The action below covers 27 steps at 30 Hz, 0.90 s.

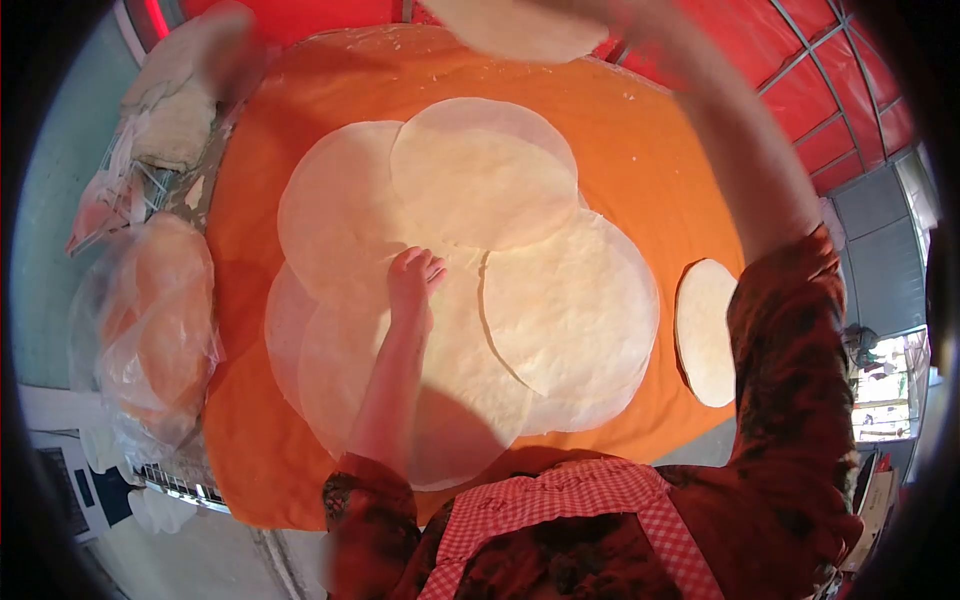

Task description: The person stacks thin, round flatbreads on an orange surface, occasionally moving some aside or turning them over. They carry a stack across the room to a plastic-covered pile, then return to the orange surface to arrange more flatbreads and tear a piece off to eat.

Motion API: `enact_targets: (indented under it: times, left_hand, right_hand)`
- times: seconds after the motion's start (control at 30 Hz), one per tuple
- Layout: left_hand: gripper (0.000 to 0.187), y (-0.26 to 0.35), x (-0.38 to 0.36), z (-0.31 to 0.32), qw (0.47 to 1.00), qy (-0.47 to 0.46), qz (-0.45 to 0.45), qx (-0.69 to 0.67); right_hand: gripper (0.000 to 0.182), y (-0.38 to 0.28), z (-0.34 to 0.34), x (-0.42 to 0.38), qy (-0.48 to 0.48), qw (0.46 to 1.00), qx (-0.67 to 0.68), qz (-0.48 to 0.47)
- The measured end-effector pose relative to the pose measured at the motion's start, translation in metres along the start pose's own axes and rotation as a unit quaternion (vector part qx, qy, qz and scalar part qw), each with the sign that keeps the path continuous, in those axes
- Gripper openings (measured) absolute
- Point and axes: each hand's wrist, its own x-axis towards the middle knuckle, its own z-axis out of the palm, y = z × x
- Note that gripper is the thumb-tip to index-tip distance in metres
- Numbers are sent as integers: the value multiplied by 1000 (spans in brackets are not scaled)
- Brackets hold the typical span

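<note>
Large thin round flatbread sheets overlap in a ring on an orange cloth [680, 160]. My left hand [413, 275] is over the middle of the ring, its fingers loosely curled and slightly apart, with nothing seen in them. My right arm reaches up to the far edge, where my right hand [610, 12] is blurred and partly cut off by the frame. A pale flatbread sheet [515, 30] hangs at that hand and appears gripped in it. Among the laid sheets, one [485, 180] lies on top at the back and another [570, 305] at the right.
A smaller round flatbread [706, 335] lies at the cloth's right edge, near my right sleeve. At the left, a clear plastic bag [150, 330] holds round breads, with folded cloths [175, 125] behind it. A red panel with metal bars [820, 90] stands at the back right.
</note>
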Motion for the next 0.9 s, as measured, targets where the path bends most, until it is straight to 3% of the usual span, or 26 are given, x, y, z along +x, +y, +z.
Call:
enact_targets:
  times: [0.1, 0.23, 0.3, 0.33, 0.4, 0.5, 0.6, 0.7, 0.8, 0.9]
  left_hand:
    - [19, -17, 17, 9, 998, -15, -25, -47]
    - [12, -18, 23, 17, 998, -28, -31, -45]
    - [10, -16, 20, 19, 998, -33, -18, -48]
    - [10, -16, 22, 19, 998, -25, -16, -53]
    - [9, -18, 24, 21, 998, -9, -17, -62]
    - [10, -25, 27, 22, 995, 14, -5, -96]
    - [13, -18, 21, 36, 990, 41, 12, -132]
    - [19, -12, 22, 38, 988, -1, -4, -155]
    - [22, -11, 27, 35, 983, -80, -12, -168]
    - [26, 1, 18, 39, 980, -94, -27, -175]
  right_hand:
    - [11, -13, 77, -68, 39, 989, -107, -92]
    - [9, -13, 227, -165, -75, 995, -52, -46]
    - [9, -21, 285, -209, -106, 992, -37, -54]
    - [9, -26, 302, -227, -72, 996, 2, -42]
    - [9, -37, 291, -231, -37, 997, 62, -14]
    - [9, -42, 282, -237, -50, 997, 52, -5]
    - [19, -41, 289, -247, -75, 996, 55, 6]
    - [32, -51, 260, -242, -23, 985, 156, 64]
    - [34, -55, 257, -246, 13, 990, 126, 62]
    - [30, -28, 290, -246, 71, 989, 106, 81]
